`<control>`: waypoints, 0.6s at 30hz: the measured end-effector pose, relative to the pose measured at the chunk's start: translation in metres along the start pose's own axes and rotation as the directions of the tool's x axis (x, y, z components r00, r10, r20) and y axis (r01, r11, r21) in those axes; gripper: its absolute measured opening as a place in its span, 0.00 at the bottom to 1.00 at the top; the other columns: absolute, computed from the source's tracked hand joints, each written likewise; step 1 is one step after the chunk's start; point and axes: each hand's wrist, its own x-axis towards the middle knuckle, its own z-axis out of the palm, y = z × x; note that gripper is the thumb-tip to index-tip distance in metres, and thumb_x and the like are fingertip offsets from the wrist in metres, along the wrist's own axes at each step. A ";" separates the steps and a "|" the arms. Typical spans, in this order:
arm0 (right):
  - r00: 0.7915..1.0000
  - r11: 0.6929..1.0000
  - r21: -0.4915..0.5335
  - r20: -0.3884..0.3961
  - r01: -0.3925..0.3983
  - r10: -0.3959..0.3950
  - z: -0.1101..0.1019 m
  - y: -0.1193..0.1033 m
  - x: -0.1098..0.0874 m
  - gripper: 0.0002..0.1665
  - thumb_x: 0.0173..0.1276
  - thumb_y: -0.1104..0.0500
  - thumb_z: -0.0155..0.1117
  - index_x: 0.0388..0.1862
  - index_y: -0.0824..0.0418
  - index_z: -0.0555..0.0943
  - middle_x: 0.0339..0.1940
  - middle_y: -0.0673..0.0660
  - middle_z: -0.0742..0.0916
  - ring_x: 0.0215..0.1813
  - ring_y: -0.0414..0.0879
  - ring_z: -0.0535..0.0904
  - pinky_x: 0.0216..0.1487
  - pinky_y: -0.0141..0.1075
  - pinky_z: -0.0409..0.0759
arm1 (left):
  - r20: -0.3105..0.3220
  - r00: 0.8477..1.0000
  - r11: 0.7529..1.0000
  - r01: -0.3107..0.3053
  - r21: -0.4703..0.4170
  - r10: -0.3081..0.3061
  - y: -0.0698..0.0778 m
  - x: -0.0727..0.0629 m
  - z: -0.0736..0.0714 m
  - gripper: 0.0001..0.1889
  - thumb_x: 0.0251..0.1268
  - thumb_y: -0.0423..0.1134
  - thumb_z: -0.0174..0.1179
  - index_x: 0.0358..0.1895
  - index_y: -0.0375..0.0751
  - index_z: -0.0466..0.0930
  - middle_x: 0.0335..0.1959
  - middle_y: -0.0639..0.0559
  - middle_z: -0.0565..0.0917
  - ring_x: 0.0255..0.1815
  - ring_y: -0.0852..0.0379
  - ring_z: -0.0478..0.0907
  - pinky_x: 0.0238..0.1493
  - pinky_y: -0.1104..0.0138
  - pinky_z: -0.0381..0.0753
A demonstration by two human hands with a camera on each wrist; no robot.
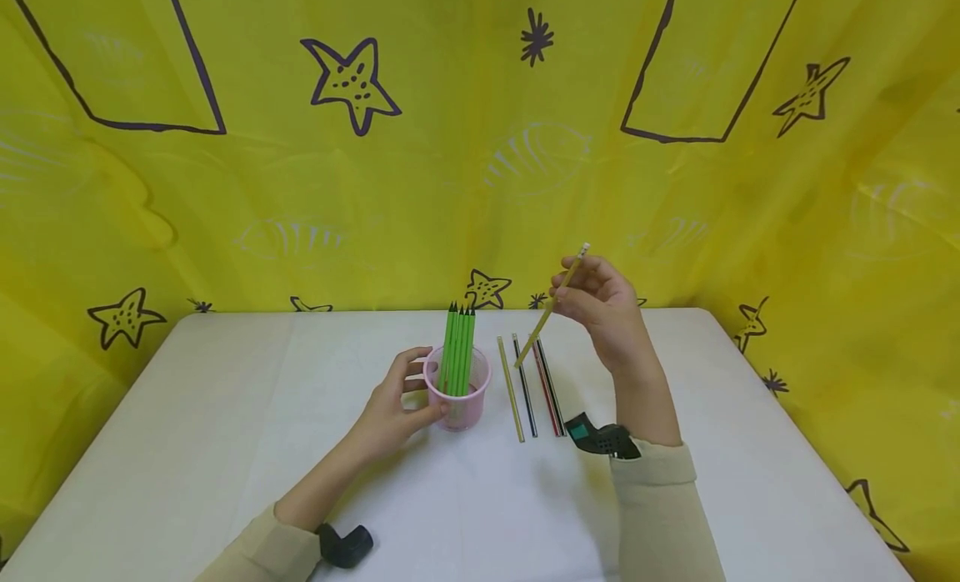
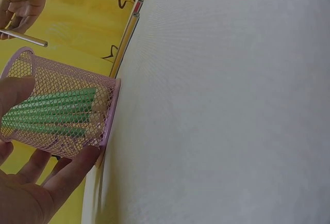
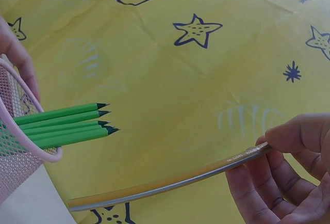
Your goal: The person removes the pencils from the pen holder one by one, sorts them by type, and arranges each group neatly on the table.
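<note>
A pink mesh pencil cup (image 1: 462, 415) stands on the table with several green pencils (image 1: 456, 348) in it, their dark sharpened tips up. My left hand (image 1: 393, 411) grips the cup from the left, thumb on the near side and fingers round the far side. Between the thumb and fingers of my right hand (image 1: 606, 311) is a yellow pencil (image 1: 546, 317), held slanted in the air to the right of the cup. Its white eraser end points up; the lower end, blunt in the left wrist view, hangs over the pencils on the table.
Right of the cup, a yellow pencil (image 1: 511, 390), a dark pencil (image 1: 526, 390), a red pencil (image 1: 545, 386) and a black pencil (image 1: 553, 390) lie roughly side by side on the white table (image 1: 225, 432). Behind the table hangs a yellow curtain (image 1: 420, 190) with starfish drawings.
</note>
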 end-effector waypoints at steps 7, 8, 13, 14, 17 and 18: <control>1.000 1.000 -0.002 -0.018 -0.015 0.015 -0.003 -0.002 0.000 0.17 0.69 0.72 0.61 0.54 0.62 0.76 0.42 0.55 0.83 0.45 0.46 0.84 0.47 0.37 0.87 | 0.001 1.000 1.000 0.003 0.009 -0.003 -0.001 0.000 0.000 0.42 0.58 0.36 0.72 0.73 0.55 0.58 0.67 0.41 0.72 0.65 0.39 0.74 0.57 0.51 0.82; 1.000 1.000 -0.002 -0.019 -0.016 0.016 -0.004 -0.002 -0.001 0.16 0.69 0.72 0.61 0.54 0.62 0.76 0.42 0.55 0.83 0.45 0.47 0.84 0.47 0.37 0.87 | 0.000 1.000 1.000 0.003 0.011 -0.003 -0.001 0.000 0.000 0.42 0.58 0.36 0.72 0.73 0.54 0.58 0.67 0.41 0.72 0.65 0.39 0.74 0.57 0.51 0.82; 1.000 1.000 -0.006 -0.025 -0.014 0.014 -0.006 -0.002 -0.001 0.16 0.70 0.72 0.61 0.54 0.61 0.77 0.42 0.55 0.83 0.45 0.46 0.84 0.47 0.37 0.87 | 0.002 1.000 1.000 0.001 0.008 -0.001 -0.001 0.000 0.000 0.42 0.58 0.36 0.72 0.73 0.55 0.57 0.68 0.41 0.72 0.65 0.38 0.74 0.57 0.51 0.82; 1.000 1.000 -0.006 -0.025 -0.012 0.012 -0.006 -0.002 -0.001 0.16 0.70 0.72 0.61 0.54 0.62 0.77 0.42 0.55 0.83 0.45 0.46 0.84 0.47 0.37 0.87 | 0.002 1.000 1.000 0.001 0.008 -0.001 -0.001 0.000 0.000 0.42 0.58 0.36 0.72 0.73 0.55 0.58 0.67 0.41 0.72 0.65 0.38 0.74 0.57 0.51 0.82; 1.000 1.000 -0.009 -0.028 -0.012 0.012 -0.007 -0.002 -0.001 0.16 0.70 0.72 0.60 0.55 0.63 0.76 0.42 0.55 0.83 0.45 0.46 0.84 0.47 0.37 0.87 | 0.005 1.000 1.000 0.001 0.005 -0.001 -0.001 0.000 0.000 0.42 0.58 0.36 0.72 0.73 0.54 0.57 0.67 0.41 0.72 0.65 0.38 0.74 0.57 0.51 0.82; 0.999 1.000 -0.009 -0.030 -0.013 0.013 -0.007 -0.002 -0.001 0.16 0.70 0.72 0.60 0.55 0.63 0.76 0.41 0.55 0.83 0.45 0.46 0.84 0.47 0.37 0.87 | 0.005 1.000 1.000 0.000 0.003 0.000 -0.001 0.000 0.000 0.42 0.58 0.36 0.72 0.73 0.54 0.57 0.67 0.40 0.72 0.65 0.38 0.74 0.57 0.51 0.82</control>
